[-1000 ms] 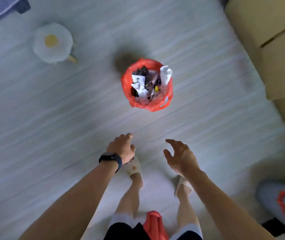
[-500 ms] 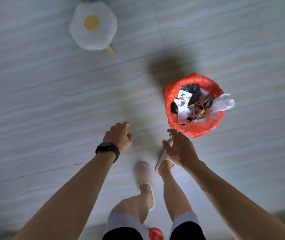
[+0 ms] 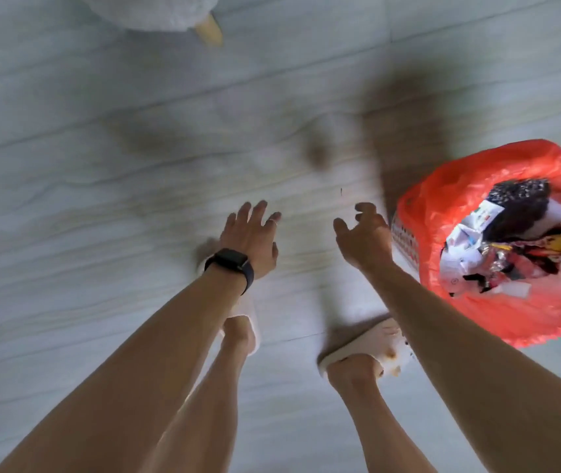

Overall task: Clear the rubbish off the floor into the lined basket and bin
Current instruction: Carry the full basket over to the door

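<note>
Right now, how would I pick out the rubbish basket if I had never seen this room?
On the pale streaked floor, look to the right, just beyond the person's right hand. There stands the basket, lined with a bright orange-red plastic bag and heaped with crumpled wrappers. Nothing else in view has that colour.

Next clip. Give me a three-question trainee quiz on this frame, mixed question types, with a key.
1. True or false: the left hand holds a piece of rubbish.
2. Which wrist wears the black watch? A) left B) right
3. Fill in: the lined basket stands on the person's ____ side.
Key: 1 false, its fingers are spread and hold nothing; 2 A; 3 right.
</note>
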Demonstrator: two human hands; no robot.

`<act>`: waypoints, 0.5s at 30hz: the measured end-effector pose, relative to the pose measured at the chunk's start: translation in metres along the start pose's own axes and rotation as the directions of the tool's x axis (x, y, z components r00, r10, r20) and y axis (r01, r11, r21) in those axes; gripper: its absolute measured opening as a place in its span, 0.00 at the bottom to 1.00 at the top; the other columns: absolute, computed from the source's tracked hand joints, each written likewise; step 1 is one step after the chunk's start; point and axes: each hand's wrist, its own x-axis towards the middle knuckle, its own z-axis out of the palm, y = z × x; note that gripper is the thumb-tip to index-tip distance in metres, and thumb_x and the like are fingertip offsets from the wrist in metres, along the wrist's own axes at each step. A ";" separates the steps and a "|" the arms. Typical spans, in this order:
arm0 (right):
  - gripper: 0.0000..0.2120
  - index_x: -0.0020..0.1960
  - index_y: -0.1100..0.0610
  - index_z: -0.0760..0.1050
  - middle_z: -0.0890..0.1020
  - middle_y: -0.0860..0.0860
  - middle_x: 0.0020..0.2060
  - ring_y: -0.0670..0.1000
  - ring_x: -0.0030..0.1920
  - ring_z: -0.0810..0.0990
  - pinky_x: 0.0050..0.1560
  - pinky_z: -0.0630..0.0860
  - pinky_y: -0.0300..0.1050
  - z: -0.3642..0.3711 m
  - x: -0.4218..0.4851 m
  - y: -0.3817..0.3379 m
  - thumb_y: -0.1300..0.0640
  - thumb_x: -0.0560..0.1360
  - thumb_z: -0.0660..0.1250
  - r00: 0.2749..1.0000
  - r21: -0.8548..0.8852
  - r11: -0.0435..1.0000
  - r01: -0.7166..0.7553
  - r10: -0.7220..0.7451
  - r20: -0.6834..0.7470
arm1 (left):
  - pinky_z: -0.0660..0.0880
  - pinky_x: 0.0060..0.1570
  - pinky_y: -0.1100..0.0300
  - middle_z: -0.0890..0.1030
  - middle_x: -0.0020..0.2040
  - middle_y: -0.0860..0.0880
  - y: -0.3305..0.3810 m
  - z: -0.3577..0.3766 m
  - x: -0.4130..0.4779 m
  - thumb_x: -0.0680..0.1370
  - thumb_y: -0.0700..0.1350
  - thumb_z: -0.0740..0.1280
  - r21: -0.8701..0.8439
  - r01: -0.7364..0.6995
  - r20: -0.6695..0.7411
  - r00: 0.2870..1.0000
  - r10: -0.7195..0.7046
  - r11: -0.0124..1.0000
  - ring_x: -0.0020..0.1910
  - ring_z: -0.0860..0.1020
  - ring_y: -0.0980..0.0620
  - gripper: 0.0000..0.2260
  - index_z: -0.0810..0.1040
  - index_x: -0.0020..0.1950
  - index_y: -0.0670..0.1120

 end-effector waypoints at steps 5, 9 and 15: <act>0.24 0.70 0.59 0.62 0.68 0.62 0.64 0.64 0.58 0.76 0.57 0.72 0.51 0.055 0.073 0.008 0.49 0.79 0.62 0.992 -0.151 0.986 -0.074 0.058 -0.109 | 0.52 0.75 0.41 0.43 0.80 0.47 -0.051 0.039 0.062 0.79 0.57 0.59 0.099 -0.068 -0.006 0.998 0.069 0.993 0.78 0.46 0.39 0.33 0.47 0.80 0.55; 0.24 0.70 0.61 0.62 0.66 0.62 0.62 0.64 0.56 0.73 0.46 0.69 0.52 0.078 0.089 0.022 0.58 0.78 0.65 0.985 -0.336 0.941 -0.040 -0.019 -0.170 | 0.49 0.73 0.37 0.33 0.79 0.51 -0.082 0.068 0.073 0.78 0.59 0.61 0.114 -0.075 -0.002 0.997 0.076 0.991 0.78 0.40 0.41 0.36 0.42 0.79 0.59; 0.18 0.67 0.63 0.62 0.72 0.63 0.62 0.66 0.59 0.75 0.54 0.72 0.56 0.080 0.068 -0.001 0.62 0.79 0.60 0.997 -0.259 0.964 -0.057 0.044 -0.058 | 0.52 0.74 0.40 0.39 0.80 0.48 -0.088 0.058 0.058 0.80 0.54 0.59 0.195 -0.075 0.148 0.988 0.046 0.978 0.79 0.45 0.42 0.33 0.45 0.80 0.55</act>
